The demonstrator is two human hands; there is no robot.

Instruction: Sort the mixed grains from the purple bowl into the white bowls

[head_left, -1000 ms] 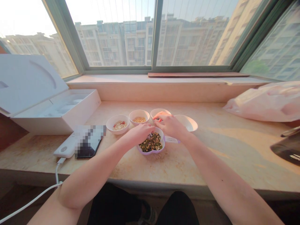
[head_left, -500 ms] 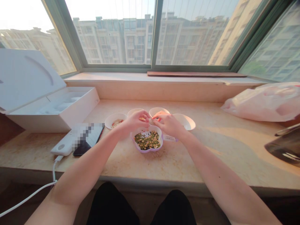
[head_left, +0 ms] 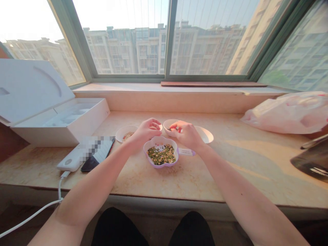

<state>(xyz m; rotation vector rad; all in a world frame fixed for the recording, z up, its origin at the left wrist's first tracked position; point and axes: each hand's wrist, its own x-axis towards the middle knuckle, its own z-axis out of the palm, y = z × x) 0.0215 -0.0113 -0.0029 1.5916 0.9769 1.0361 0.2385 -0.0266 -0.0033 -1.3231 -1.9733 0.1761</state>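
A flower-shaped bowl with a purple rim (head_left: 160, 166) holds mixed green and tan beans (head_left: 164, 154). Just behind its left side is my left hand (head_left: 149, 130), fingers curled together over a white bowl mostly hidden beneath; what they hold, if anything, is too small to name. My right hand (head_left: 185, 132) reaches over the front of another white bowl (head_left: 167, 123) with dark bits in it, its fingertips pinched at the contents. Further left stands a white bowl (head_left: 119, 134) with pale and reddish pieces. A white bowl (head_left: 208, 134) sits right of my right hand.
An open white box (head_left: 84, 120) stands at the left, with a white power bank (head_left: 70, 161) and a dark phone (head_left: 89, 164) before it. A plastic bag (head_left: 287, 114) and a dark glossy object (head_left: 311, 160) are at the right.
My hands have moved apart: the right hand has shifted slightly right, its fingertips now at the bowl behind. The left hand has moved slightly left. The view has tilted a little upward.
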